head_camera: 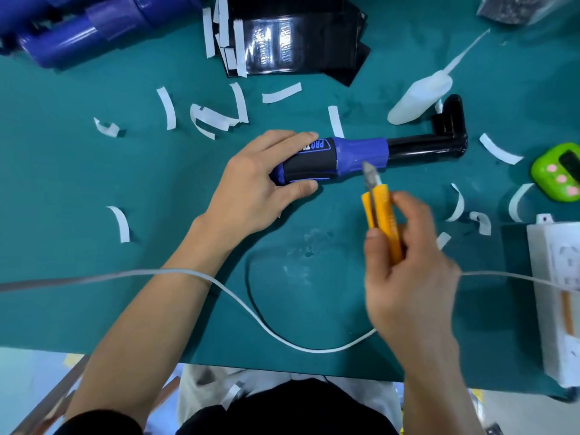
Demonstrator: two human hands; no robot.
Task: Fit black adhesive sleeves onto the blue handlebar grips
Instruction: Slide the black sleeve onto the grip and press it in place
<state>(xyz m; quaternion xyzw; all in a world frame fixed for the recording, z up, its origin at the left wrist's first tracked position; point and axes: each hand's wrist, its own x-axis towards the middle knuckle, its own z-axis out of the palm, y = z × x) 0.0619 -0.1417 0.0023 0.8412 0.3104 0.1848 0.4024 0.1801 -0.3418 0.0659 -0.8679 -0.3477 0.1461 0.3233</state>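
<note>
A blue handlebar grip (357, 153) sits on a black L-shaped holder (433, 146) in the middle of the green mat. A black adhesive sleeve (310, 164) with blue lettering wraps its left part. My left hand (254, 183) grips that sleeved end, thumb below and fingers over the top. My right hand (408, 262) holds a yellow utility knife (381, 215); its blade tip touches the blue grip's lower edge just right of the sleeve. A stack of black sleeves (298, 39) lies at the back.
Several white backing strips (169, 108) lie scattered over the mat. More blue grips (78, 29) are piled at the back left. A white glue bottle (417, 98), a green timer (558, 171), a white box (555, 293) and a white cable (251, 312) are nearby.
</note>
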